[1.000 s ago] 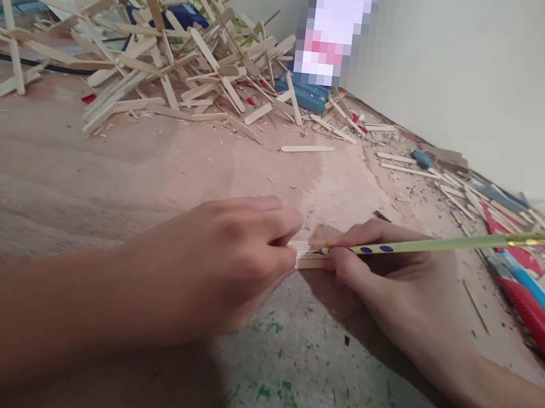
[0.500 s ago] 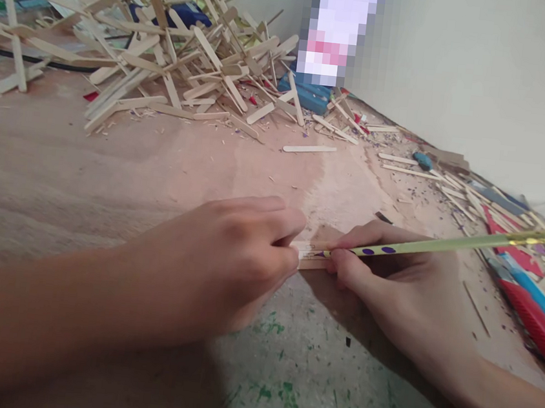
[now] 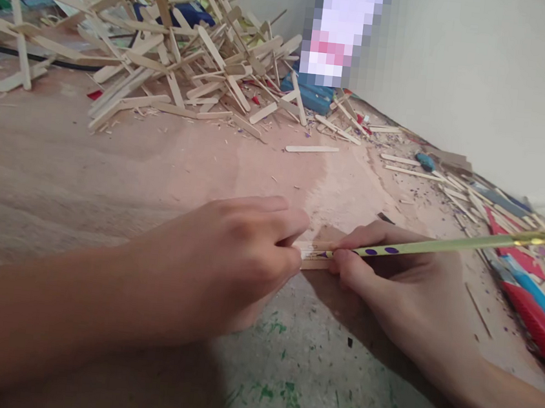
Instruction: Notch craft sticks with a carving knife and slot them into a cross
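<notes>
A pale yellow-green pencil with purple dots and a gold end is held low near its tip by my right hand. Its dark point meets some flat wooden craft sticks lying side by side, marked with thin lines and a whitish patch. My left hand is closed over the left end of these sticks, thumb and curled fingers pressed together there. That end is hidden beneath the fingers. Right fingertips touch the other end of the sticks.
A tangled heap of craft sticks rises at the back left of the wooden table. Beside it lies a blue block-like object. More sticks, scraps and a red-and-blue cutter-like tool lie along the right, below a pale wall.
The whole view has shifted very slightly. Both hands keep their grips, and the pencil tip stays on the craft sticks with hardly any visible movement.
</notes>
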Tool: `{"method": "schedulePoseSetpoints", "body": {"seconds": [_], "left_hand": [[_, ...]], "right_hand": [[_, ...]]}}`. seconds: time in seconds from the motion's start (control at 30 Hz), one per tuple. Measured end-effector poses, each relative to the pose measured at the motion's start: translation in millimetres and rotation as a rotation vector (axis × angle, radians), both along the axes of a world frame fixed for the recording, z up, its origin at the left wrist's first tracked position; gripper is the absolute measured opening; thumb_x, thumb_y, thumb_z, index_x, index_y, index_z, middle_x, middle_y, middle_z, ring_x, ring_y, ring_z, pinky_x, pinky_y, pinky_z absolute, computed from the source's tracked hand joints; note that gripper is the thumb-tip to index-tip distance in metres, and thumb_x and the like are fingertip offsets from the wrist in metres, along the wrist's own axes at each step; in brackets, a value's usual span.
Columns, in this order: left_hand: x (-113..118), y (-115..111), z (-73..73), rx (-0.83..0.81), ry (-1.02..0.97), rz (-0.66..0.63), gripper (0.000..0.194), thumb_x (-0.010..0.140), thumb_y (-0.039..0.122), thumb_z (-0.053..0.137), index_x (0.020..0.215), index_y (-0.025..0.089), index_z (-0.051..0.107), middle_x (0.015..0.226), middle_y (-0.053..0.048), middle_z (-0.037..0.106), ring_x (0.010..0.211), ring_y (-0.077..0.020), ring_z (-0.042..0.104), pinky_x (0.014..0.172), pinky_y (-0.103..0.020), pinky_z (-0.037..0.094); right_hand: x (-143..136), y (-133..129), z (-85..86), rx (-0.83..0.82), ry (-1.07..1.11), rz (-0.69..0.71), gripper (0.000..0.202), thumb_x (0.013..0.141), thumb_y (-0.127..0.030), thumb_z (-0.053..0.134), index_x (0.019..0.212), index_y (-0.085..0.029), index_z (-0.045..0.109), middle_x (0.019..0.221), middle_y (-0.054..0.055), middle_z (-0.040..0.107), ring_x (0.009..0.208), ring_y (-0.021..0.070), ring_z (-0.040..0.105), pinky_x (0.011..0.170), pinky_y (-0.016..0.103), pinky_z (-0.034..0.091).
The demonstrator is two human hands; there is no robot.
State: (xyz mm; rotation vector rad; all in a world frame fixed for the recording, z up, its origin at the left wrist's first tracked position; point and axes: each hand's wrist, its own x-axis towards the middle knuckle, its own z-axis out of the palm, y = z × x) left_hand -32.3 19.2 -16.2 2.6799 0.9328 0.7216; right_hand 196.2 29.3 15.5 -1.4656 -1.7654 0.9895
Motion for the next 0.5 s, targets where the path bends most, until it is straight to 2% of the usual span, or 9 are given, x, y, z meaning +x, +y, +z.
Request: {"method": "schedulePoseSetpoints", "body": {"seconds": [0.5], "left_hand": [[-0.1,-0.6,0.4,-0.002,-0.015,-0.003,0.029,0.104,0.01,0.052,0.081,0.019,0.068,0.093,-0.005,0.063,0.081,-0.0197,0.056,0.072,-0.036,0.045]], "right_hand": [[-1.9,-0.6,-0.5,0.011,-0.01,0.006,0.009,0.079,-0.019,0.079,0.072,-0.023,0.076,0.064,0.002,0.077,0.05,0.0135,0.068,0.044,0.021,0.051]]}}
